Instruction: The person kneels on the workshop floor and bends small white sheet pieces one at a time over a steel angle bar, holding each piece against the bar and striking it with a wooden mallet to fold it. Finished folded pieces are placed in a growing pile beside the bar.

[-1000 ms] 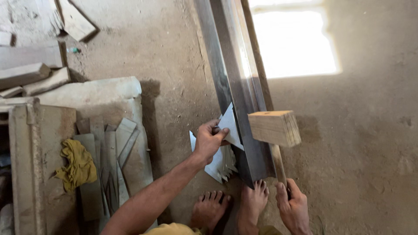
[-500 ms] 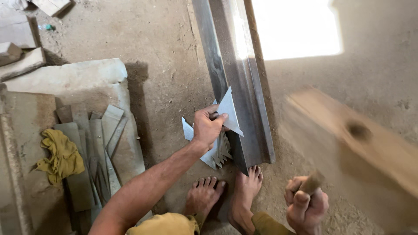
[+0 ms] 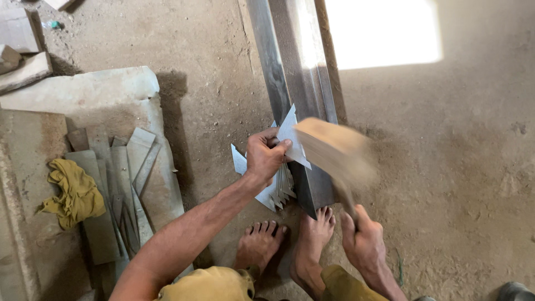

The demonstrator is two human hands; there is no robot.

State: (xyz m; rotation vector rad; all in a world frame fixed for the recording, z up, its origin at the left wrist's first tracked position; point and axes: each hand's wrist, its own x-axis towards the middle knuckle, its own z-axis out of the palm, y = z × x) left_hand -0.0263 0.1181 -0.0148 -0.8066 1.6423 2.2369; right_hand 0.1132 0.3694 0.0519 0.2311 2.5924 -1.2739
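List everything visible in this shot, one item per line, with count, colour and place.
metal sheet piece: one, pale grey, pointed, held against the beam by the left hand
wooden mallet: one, tan, blurred, over the beam's near end
metal beam: one long, grey, lying on the floor from the top centre down to the feet
cut sheet pieces: a stack, number unclear, grey, on the floor left of the beam
metal strips: several, grey, on the slab at left
cloth: one, yellow, crumpled on the slab
stone slab: one, pale, left
dirt floor: brown, sunlit patch at top
feet: two, bare, bottom centre
left hand: grips the sheet piece
right hand: grips the mallet handle
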